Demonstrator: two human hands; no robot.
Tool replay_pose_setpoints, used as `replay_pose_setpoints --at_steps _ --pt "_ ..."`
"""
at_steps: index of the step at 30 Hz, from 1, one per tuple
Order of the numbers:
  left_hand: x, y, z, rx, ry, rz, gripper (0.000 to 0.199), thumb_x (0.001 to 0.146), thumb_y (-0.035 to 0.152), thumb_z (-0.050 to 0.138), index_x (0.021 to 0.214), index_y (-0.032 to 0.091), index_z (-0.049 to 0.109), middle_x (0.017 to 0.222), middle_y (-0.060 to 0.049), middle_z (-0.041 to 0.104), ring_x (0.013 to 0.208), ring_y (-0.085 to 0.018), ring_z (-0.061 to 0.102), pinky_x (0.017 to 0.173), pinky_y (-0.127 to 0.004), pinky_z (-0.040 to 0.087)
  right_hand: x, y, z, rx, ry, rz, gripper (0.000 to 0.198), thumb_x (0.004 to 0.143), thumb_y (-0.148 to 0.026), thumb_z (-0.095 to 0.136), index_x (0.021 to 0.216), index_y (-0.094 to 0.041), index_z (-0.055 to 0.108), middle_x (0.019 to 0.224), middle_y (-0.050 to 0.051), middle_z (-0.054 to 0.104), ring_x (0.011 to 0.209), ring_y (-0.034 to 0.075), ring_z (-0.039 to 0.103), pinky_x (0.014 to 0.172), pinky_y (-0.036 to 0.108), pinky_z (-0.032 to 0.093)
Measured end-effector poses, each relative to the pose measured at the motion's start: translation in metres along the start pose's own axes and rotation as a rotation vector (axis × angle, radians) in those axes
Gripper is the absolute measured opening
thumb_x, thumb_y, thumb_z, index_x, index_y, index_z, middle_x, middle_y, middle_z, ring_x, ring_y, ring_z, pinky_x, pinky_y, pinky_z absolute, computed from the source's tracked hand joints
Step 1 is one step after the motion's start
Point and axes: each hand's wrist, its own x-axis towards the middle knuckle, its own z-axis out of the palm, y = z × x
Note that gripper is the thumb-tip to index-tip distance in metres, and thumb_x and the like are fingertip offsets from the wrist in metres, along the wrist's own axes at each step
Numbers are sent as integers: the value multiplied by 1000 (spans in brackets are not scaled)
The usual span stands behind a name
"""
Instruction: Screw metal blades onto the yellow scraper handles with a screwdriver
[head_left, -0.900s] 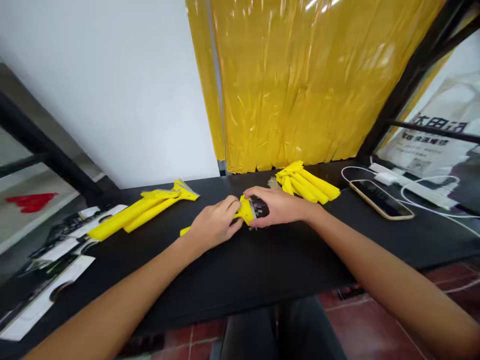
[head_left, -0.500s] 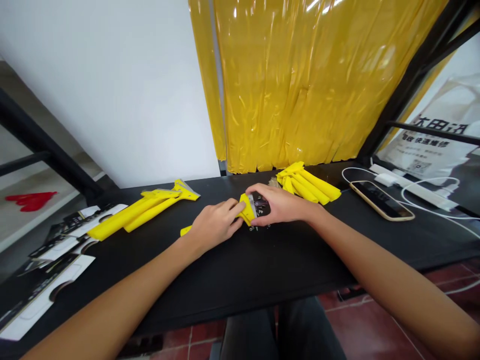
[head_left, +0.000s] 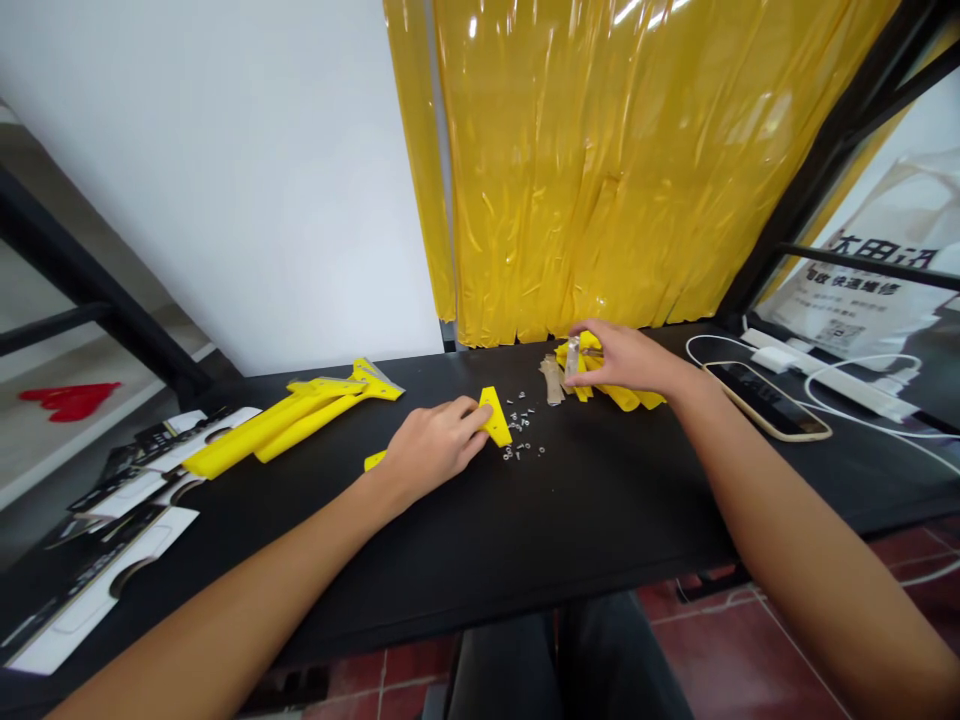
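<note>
In the head view, my left hand (head_left: pixel 435 442) is closed around a yellow scraper (head_left: pixel 495 416) lying on the black tabletop. Its flat head with small holes shows past my fingertips, and the handle's end peeks out by my wrist. My right hand (head_left: pixel 619 357) pinches a thin greyish blade-like strip (head_left: pixel 573 358) between thumb and fingers, held over the near end of the yellow handles. More such strips (head_left: pixel 553 380) lie just left of it. Small metal screws and nuts (head_left: pixel 520 422) are scattered right beside the scraper head.
Several assembled yellow scrapers (head_left: pixel 315 410) lie to the left, near printed card sleeves (head_left: pixel 112 590). Under my right hand is a pile of yellow handles (head_left: pixel 626 398). A phone (head_left: pixel 769 400), white cables and a power strip (head_left: pixel 832 375) occupy the right; a yellow plastic curtain (head_left: pixel 600 180) hangs behind.
My right hand has moved right and away from the scraper head, taking the thin strip with it. The scraper head and the scattered screws are now uncovered. My left hand stays put.
</note>
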Motion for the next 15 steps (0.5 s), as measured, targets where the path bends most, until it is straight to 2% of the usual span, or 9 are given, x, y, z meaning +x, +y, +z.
replay_pose_setpoints --at_steps 4,9,12,15 --pt "0 0 0 11 -7 -2 23 99 26 49 117 20 63 109 -6 69 91 -21 69 66 -31 51 1 7 13 -63 -92 -16 83 70 -66 72 136 -20 52 133 14 63 111 38 65 89 49 53" --pt "0 0 1 -3 18 2 25 99 27 49 119 20 62 110 -6 69 91 -20 69 66 -30 51 4 6 32 -48 -111 -59 87 71 -66 72 142 -23 48 137 14 61 115 38 64 93 49 52" --pt "0 1 1 -3 33 4 24 99 26 50 118 19 62 109 -6 70 91 -20 69 66 -30 51 4 9 35 -62 -133 -53 93 71 -67 71 148 -22 43 141 15 58 121 39 61 98 51 50" --pt "0 2 0 -6 42 7 23 99 26 51 118 19 61 110 -7 70 92 -21 69 66 -30 51 2 3 31 -15 -97 -69 100 70 -65 74 153 -22 36 152 15 47 129 40 55 105 53 46"
